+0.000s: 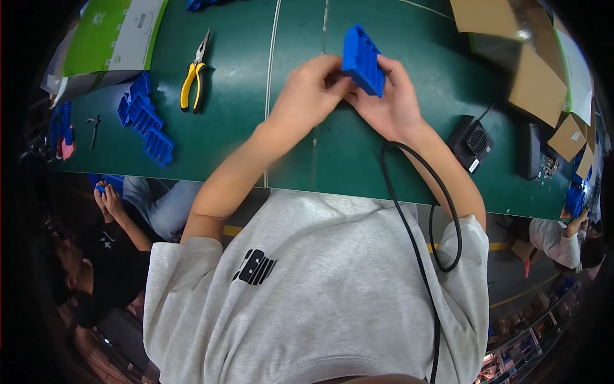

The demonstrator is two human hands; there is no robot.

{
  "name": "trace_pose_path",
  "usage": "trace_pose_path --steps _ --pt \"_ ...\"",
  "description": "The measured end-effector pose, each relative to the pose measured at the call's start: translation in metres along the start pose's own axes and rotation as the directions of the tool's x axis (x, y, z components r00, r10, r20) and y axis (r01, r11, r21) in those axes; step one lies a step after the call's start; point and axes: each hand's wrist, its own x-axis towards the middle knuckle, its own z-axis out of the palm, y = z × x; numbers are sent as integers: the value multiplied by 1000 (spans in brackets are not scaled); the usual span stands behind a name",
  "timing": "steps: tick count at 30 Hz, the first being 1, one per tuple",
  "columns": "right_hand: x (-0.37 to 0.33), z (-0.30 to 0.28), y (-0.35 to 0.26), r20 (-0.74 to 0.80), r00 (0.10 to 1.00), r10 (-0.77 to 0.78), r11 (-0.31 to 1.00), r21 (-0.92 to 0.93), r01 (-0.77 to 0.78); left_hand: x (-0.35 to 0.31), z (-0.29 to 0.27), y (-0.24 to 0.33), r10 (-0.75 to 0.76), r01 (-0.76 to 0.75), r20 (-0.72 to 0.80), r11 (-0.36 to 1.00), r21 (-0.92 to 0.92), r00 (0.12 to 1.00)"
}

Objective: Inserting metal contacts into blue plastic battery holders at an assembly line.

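Note:
A blue slotted plastic piece (363,62), with a row of ribs or compartments, is held up over the green table (236,147). My right hand (393,102) grips it from the right, the fingers along its side and the palm beneath its near end. My left hand (311,93) is closed at its left lower edge, thumb and fingers pinched together; the fingertips are partly hidden, and whatever they hold besides the piece does not show. Left of my hands lie needle-nose pliers (194,83) with yellow and black handles.
More blue slotted pieces (144,118) lie in a heap at the left. A green and white box (109,35) stands behind them. At the right are a black device with a grille (472,142), small metal parts (549,166) and open cardboard boxes (537,83). A black cable (416,281) crosses my right arm.

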Motion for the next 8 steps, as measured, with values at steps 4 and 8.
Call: trace_pose_path --steps 4,8 --pt "-4 17 -8 -282 951 -126 921 -389 7 12 -29 -20 -224 235 70 927 -291 972" --pt "-10 16 -25 -239 971 24 749 -639 -175 20 -49 -14 -158 125 -53 912 -390 986"
